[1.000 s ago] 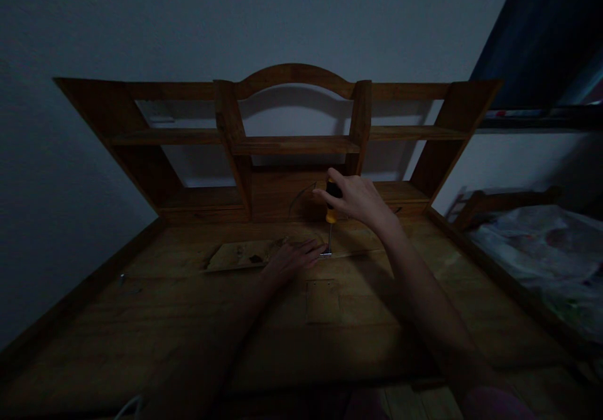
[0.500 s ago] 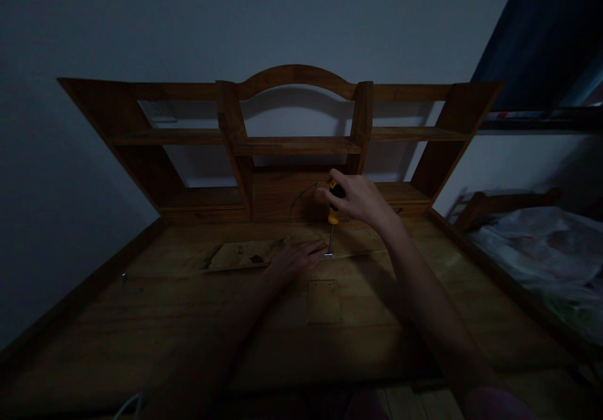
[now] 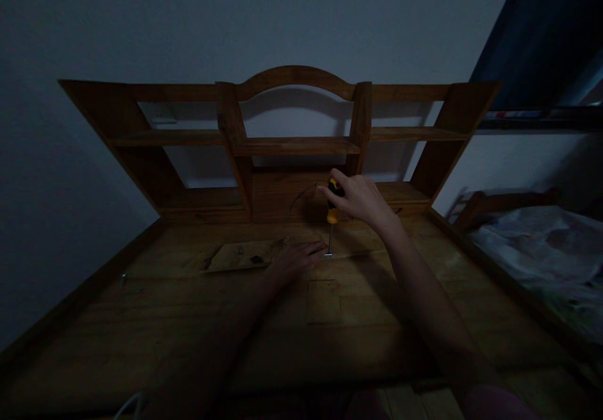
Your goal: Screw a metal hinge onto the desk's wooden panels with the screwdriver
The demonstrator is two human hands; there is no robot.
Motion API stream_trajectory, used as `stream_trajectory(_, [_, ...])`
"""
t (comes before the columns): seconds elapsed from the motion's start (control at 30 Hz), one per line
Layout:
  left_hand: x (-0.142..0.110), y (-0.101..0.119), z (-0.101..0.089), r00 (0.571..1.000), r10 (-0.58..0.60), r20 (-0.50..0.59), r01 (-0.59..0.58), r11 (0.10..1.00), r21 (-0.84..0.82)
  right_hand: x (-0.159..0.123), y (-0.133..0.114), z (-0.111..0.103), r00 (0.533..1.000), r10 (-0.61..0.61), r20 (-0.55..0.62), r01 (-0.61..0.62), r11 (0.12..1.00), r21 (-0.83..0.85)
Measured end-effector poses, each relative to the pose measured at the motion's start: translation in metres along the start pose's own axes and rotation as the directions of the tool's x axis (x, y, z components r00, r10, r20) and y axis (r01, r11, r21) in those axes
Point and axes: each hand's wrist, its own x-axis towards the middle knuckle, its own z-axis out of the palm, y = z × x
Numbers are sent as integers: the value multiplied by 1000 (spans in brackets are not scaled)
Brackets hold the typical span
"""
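My right hand (image 3: 360, 199) grips a screwdriver (image 3: 332, 214) with a yellow and black handle, held upright, its tip down on a small metal piece (image 3: 328, 255) on the wooden desk top (image 3: 188, 319). Just left of the tip, my left hand (image 3: 296, 259) lies flat on the wood, fingertips touching the metal piece. A rough, paler wooden panel (image 3: 240, 255) lies left of that hand. The light is very dim.
A wooden hutch with shelves and an arched top (image 3: 292, 137) stands at the back of the desk. A thin wire (image 3: 301, 194) curves by the hutch base. A small screw (image 3: 123, 277) lies at the left. A bed with crumpled cover (image 3: 537, 250) sits right.
My right hand has shifted slightly on the screwdriver handle, as if turning it. The left hand stays in place.
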Motion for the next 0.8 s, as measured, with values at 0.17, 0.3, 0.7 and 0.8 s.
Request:
stream_trajectory(0.17, [-1,-1,3,1000,10,-19,-11,1000,-4,-1,-1,-5,997,-72,12,69,986,152])
stream_trajectory(0.3, [-1,-1,7,999,11,-42,-11,1000,2,0,2,-7,987,-162,8,146,905,399])
stream_trajectory(0.7, [-3,5,-2,999,-45,0,45,999,-7,1,2,0,999,-52,-8,53,983,179])
stream_trajectory(0.8, [-2,4,-1,999,-33,-6,33,999,8,-2,-4,-3,1000,-2,19,0,996,89])
